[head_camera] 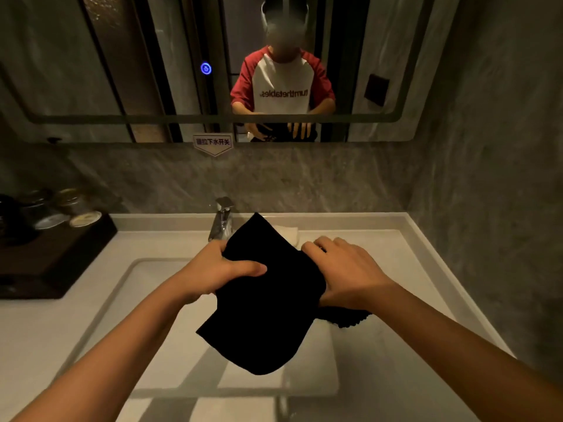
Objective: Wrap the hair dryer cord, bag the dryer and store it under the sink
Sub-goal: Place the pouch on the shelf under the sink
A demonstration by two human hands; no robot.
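My left hand [225, 269] and right hand [344, 272] pinch the black bag [268, 309] over the sink [420, 248] (dryer unseen): bagging step, mouth needs opening next.

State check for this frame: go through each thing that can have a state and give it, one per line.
black bag: held over the basin by both hands, contents hidden
left hand: gripping the bag's left side
right hand: gripping its right side
faucet: no water visible
mirror button: lit blue
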